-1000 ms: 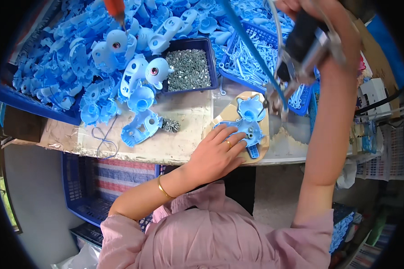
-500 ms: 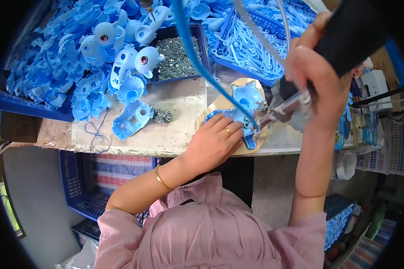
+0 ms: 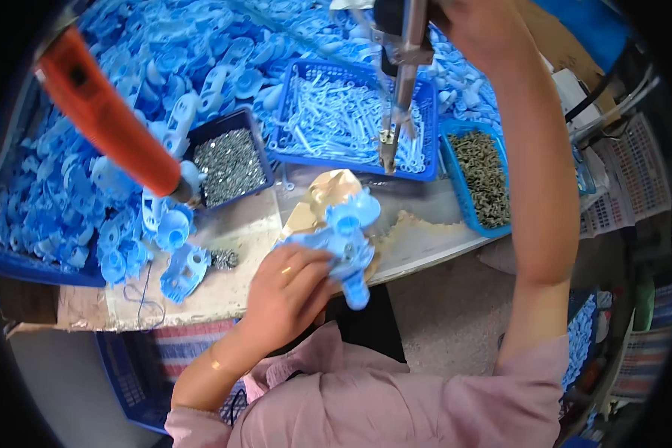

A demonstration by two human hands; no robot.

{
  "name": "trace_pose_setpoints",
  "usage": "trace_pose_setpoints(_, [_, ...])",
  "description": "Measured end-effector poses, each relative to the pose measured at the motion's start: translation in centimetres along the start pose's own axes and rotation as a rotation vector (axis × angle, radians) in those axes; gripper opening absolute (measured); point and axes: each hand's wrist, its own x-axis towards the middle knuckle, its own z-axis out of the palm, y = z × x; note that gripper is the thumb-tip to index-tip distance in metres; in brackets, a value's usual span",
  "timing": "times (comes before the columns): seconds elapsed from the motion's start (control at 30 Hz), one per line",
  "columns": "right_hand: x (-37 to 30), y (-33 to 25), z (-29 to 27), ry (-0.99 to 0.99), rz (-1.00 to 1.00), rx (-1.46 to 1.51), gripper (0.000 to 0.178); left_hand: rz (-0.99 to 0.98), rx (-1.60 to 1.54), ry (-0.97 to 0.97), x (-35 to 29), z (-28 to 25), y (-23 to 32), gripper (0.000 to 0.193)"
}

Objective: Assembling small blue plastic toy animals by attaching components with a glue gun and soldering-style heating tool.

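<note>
My left hand [image 3: 287, 291] is closed on a light-blue plastic toy shell [image 3: 349, 250], gripping its left side. The shell is tilted and slightly blurred, over the tan pad [image 3: 328, 193] at the table's front edge. Raised at the top edge, my right hand [image 3: 481, 33] is around the upper part of a screwdriver tool [image 3: 403, 75] with a metal shaft. Its fingers are partly cut off by the frame. The tool's tip points down over the front edge of the basket of small blue parts, apart from the shell.
A blue basket [image 3: 434, 160] holds small light-blue looped parts. A dark bin [image 3: 255, 134] and a light-blue tray [image 3: 463, 205] hold small metal pieces. Blue shells [image 3: 164, 56] are heaped at left and back. An orange-handled tool [image 3: 104, 112] hangs at left. A shell [image 3: 184, 272] lies near the front edge.
My right hand has lifted the screwdriver tool up and away from the shell. My left hand has raised and tilted the shell off the pad. The view has shifted, and the orange-handled tool now shows.
</note>
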Motion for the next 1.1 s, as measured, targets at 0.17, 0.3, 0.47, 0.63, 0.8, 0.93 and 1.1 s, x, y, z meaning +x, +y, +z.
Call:
trace_pose_setpoints(0.17, [-1.6,11.5,-12.6,0.255,-0.030,-0.529,0.023,-0.285,-0.403,-0.207,-4.9,-10.8,1.1,0.012])
trace_pose_setpoints(0.3, [-9.1,23.4,-20.8,0.205,0.354,-1.262,0.032,-0.634,-0.035,-0.619,-9.8,-18.9,3.3,0.020])
trace_pose_setpoints(0.47, [-11.8,27.8,-21.5,0.245,0.259,-1.253,0.031,-0.930,0.482,-0.453,-17.1,-18.3,4.0,0.048])
trace_pose_setpoints(0.63, [-12.9,25.1,-22.1,0.349,0.292,-1.027,0.020,-0.898,0.301,-0.437,-11.1,-15.6,4.2,0.049])
trace_pose_setpoints(0.8, [-14.8,18.8,-21.5,0.414,0.444,-0.615,0.021,-0.285,-0.018,-0.502,-3.2,-9.8,1.4,0.045])
trace_pose_setpoints(0.93, [-14.5,13.2,-10.0,-0.040,0.637,-0.081,0.021,0.074,0.088,-0.183,3.6,-2.8,1.4,0.057])
trace_pose_setpoints(1.1, [-15.3,11.8,-1.7,-0.411,0.750,0.345,0.022,0.285,0.160,-0.040,6.5,2.7,-0.9,0.057])
